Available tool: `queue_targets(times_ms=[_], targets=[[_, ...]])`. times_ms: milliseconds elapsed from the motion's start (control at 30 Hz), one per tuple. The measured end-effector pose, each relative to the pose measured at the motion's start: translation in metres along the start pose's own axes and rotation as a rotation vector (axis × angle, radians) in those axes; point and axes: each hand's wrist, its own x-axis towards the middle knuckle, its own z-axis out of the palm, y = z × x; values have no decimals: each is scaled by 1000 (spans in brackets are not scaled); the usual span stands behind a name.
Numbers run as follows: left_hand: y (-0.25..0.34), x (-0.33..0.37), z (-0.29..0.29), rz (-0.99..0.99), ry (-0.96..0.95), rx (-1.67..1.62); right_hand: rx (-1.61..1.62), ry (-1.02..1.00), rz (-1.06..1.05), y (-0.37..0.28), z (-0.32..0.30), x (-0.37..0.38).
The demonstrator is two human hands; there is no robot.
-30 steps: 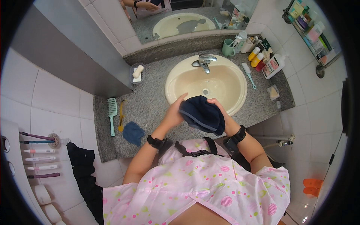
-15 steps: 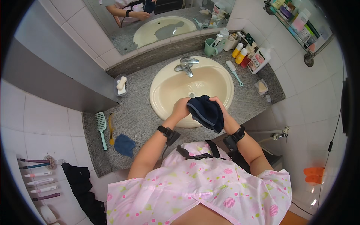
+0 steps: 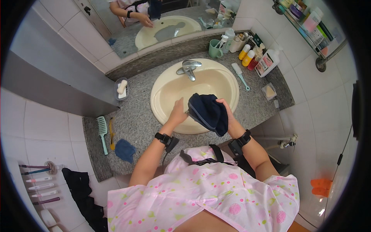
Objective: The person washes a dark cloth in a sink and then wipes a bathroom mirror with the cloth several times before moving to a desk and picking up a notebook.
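A dark navy cloth item (image 3: 210, 112) with a grey-edged rim, soft and shaped somewhat like a cap, is held over the front of the cream sink (image 3: 234, 83). My right hand (image 3: 228, 112) grips its right side, thumb on top and the other fingers mostly hidden. Just left of the cloth, my left hand (image 3: 178, 113) hovers above the basin with a finger extended, seemingly holding nothing. Whether its fingertips still brush the rim I cannot tell. A chrome faucet (image 3: 188, 69) stands at the back of the sink.
Left on the grey counter (image 3: 135, 104) lie a mint hairbrush (image 3: 102, 133), a blue cloth (image 3: 125, 150) and a soap dish (image 3: 121, 90). To the right are a green cup (image 3: 215, 49), a white-headed brush (image 3: 241, 76) and several bottles (image 3: 267, 63). A glass shelf (image 3: 309, 36) juts from the wall.
My left hand has come away from the cloth's left edge and shifted left and slightly down. The cloth moved a little left, still in my right hand. The view has shifted slightly.
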Motion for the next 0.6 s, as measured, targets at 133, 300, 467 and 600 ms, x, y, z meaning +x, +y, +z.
queue_targets(times_ms=[133, 300, 467, 600], targets=[[-3, 6, -28, -545, -444, -570, 31, -40, 1, -7, 7, 9], [73, -2, -62, -755, -386, -1226, 128, -153, 139, 5, 17, 29], [49, -33, -74, -513, 10, -1638, -62, -53, 129, 48, 29, 41], [48, -50, -91, -492, -112, -1812, -243, -28, 196, 61, 7, 47]])
